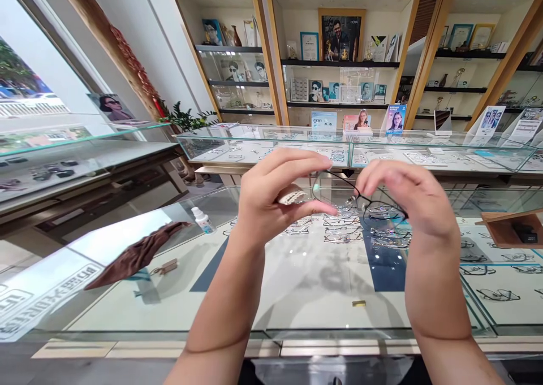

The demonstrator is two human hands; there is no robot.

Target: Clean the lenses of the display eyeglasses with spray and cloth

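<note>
A pair of thin black-framed eyeglasses (360, 195) is held up above the glass counter, tilted down to the right. My left hand (265, 190) grips one rim, its thumb and fingers closed about the lens edge. A beige, woven-looking piece (292, 196) is tucked in that same palm; its full shape is hidden. My right hand (424, 195) has its bent fingers closed on the other side of the frame, by the bridge and the second lens. Below, several eyeglass frames (343, 232) lie in rows inside the counter.
A white spray bottle (202, 221) and a crumpled brown cloth (139, 252) are on the glass counter (297, 317) at left. A small gold piece (358, 303) lies near the front. At right is a wooden tray (509, 232). Glass display cases (271, 133) stand beyond.
</note>
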